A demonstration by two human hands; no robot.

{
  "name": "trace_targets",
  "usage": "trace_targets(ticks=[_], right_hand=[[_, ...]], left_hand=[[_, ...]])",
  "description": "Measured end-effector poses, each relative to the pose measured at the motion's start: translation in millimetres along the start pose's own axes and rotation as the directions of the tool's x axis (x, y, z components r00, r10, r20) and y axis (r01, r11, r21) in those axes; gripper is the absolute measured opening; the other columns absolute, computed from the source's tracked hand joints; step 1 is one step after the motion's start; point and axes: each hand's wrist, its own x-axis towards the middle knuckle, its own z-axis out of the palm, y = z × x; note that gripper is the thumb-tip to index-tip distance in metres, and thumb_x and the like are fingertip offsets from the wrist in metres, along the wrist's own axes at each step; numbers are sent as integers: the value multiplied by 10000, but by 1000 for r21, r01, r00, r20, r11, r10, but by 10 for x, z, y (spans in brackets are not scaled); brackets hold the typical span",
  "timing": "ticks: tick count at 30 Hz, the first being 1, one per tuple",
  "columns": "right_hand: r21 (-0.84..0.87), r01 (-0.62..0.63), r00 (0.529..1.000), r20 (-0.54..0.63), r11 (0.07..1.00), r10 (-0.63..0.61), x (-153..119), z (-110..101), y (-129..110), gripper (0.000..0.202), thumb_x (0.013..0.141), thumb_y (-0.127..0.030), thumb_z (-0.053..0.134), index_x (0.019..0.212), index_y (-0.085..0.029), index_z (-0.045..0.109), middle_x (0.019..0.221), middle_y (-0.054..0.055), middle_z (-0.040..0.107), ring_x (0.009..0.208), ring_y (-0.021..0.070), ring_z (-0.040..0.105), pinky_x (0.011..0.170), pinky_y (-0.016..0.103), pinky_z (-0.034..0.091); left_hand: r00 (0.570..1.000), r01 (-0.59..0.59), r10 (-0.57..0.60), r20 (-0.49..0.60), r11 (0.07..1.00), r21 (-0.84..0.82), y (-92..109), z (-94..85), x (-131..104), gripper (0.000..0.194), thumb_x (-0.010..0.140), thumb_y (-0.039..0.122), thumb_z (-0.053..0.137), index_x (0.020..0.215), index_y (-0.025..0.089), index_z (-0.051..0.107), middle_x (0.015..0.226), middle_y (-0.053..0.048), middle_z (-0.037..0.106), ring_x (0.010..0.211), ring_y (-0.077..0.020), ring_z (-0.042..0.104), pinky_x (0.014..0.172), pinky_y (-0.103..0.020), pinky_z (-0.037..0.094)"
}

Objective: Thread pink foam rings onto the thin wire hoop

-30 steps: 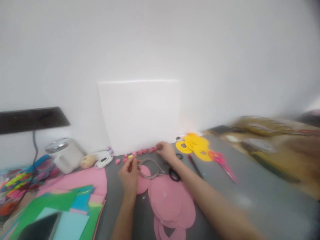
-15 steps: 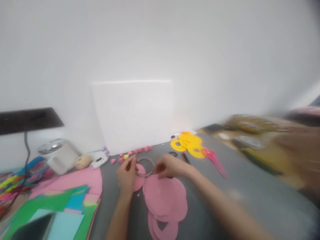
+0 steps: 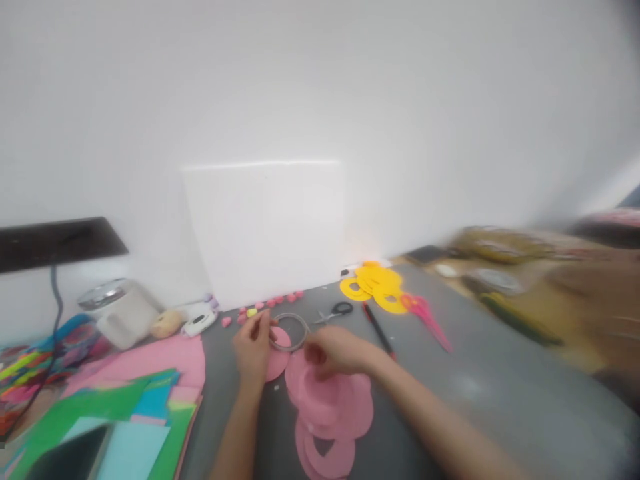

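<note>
My left hand pinches the left side of a thin grey ring that looks like a coil of wire. Under it lies a pink paper disc. My right hand is closed, fingertips together, just right of the ring and over a stack of pink paper pieces. What its fingers hold, if anything, is too blurred to tell. Small black-handled scissors lie open beyond that hand, and a black pen with red ends lies to their right.
Yellow paper rings and pink scissors are at the back right. Small pink beads line the foot of a white board. Coloured sheets, a dark phone-like object and a white device occupy the left.
My right hand has come down and nearer to me, over the pink stack, uncovering the black-handled scissors and more of the pen. My left hand and the ring stay almost where they were.
</note>
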Motion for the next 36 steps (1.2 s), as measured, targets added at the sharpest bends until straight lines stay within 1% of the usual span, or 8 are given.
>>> trace_targets(ticks=[6, 10, 14, 16, 19, 24, 30, 36], right_hand=[[233, 93, 995, -45, 968, -85, 1, -98, 31, 264, 567, -86, 624, 803, -188, 682, 729, -4, 660, 609, 129, 558, 507, 190, 384], [552, 128, 991, -45, 824, -124, 101, -227, 80, 109, 657, -153, 577, 729, -175, 657, 695, -11, 654, 628, 130, 581, 527, 197, 425], [792, 97, 962, -231, 603, 149, 346, -200, 114, 131, 675, -228, 590, 776, -158, 635, 676, -4, 640, 598, 114, 576, 530, 205, 441], [876, 55, 938, -209, 480, 275, 469, -104, 125, 190, 676, -239, 579, 838, -152, 626, 630, -12, 617, 538, 101, 553, 505, 203, 435], [906, 61, 894, -236, 418, 381, 564, 57, 120, 202, 666, -228, 575, 840, -133, 614, 597, -9, 599, 475, 83, 500, 447, 184, 389], [921, 107, 870, -269, 375, 413, 505, 125, 34, 216, 690, -278, 612, 843, -129, 586, 599, -3, 597, 489, 97, 525, 449, 190, 402], [930, 158, 903, -272, 332, 332, 438, 55, -52, 288, 755, -431, 579, 830, -153, 598, 731, 36, 643, 647, 153, 609, 572, 257, 496], [864, 170, 905, -327, 474, 272, 427, 91, -1, 264, 715, -399, 628, 787, -147, 658, 767, 29, 646, 665, 149, 593, 585, 259, 489]], left_hand=[[999, 36, -31, 45, 991, -127, 69, 7, -21, 343, 725, 484, 580, 748, 154, 671, 605, -26, 662, 427, -120, 531, 416, -229, 415], [983, 118, -66, 174, 945, -306, 103, 23, -26, 297, 719, 453, 611, 772, 170, 683, 636, -37, 665, 435, -126, 541, 368, -227, 400], [946, 229, -84, 314, 857, -462, 114, 41, -35, 418, 764, 549, 520, 827, 176, 698, 720, -106, 687, 483, -171, 581, 353, -256, 401], [929, 232, -39, 369, 837, -495, 120, 45, -46, 545, 778, 617, 432, 964, 165, 674, 857, -149, 686, 551, -200, 610, 359, -270, 415], [918, 183, 29, 396, 854, -487, 125, 52, -62, 606, 755, 629, 464, 1165, 192, 562, 1052, -150, 629, 704, -226, 638, 445, -285, 481], [905, 198, 9, 425, 876, -440, 151, 99, -91, 753, 588, 422, 756, 1245, 216, 452, 1062, -113, 608, 822, -219, 637, 661, -316, 531], [948, 133, -17, 317, 927, -349, 208, 117, -102, 532, 652, 356, 703, 1134, 177, 566, 1101, -116, 644, 967, -259, 623, 781, -334, 516], [983, 140, -137, 125, 990, -19, 160, 20, -78, 312, 688, 442, 634, 636, 140, 697, 530, -51, 673, 555, -216, 637, 546, -286, 509]])
